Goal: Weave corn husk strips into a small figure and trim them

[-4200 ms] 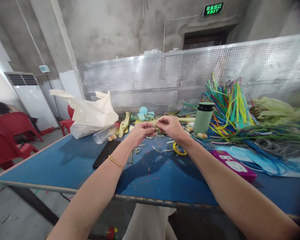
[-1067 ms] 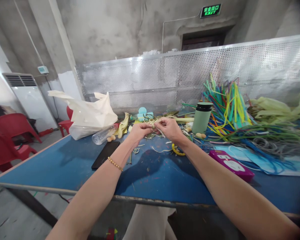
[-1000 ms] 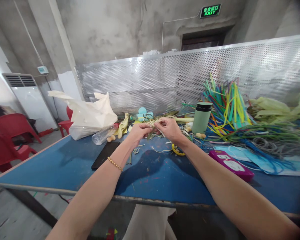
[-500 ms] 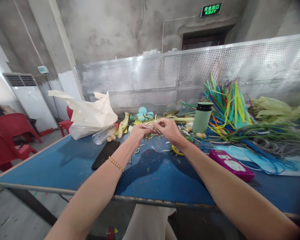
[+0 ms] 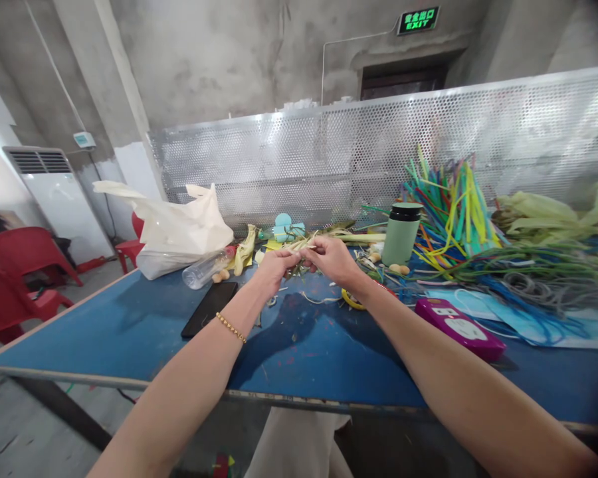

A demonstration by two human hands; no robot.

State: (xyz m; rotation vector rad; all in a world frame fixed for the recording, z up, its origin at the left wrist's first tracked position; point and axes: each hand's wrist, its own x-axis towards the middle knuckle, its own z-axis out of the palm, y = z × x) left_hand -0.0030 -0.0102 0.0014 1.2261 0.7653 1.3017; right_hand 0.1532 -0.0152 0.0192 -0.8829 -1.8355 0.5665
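My left hand (image 5: 276,265) and my right hand (image 5: 331,257) nearly meet above the far middle of the blue table (image 5: 299,352). Between them, both pinch thin pale-green strips (image 5: 306,244), which look like husk or plant fibre; the fingertips are partly hidden. A yellow ring (image 5: 353,300), perhaps a tape roll, lies under my right wrist. Left of my left forearm is a black phone (image 5: 209,309). The green bottle (image 5: 401,234) with a black lid stands right of my right hand.
At the left are a white plastic bag (image 5: 182,229) and a clear bottle (image 5: 206,267). Colourful pipe cleaners (image 5: 458,206), a magenta box (image 5: 458,326), cords and blue masks (image 5: 553,325) fill the right. A perforated metal screen (image 5: 279,159) stands behind.
My fingers have shifted slightly on the strips, which now fan out a little more between the hands. The whole view has moved very slightly.
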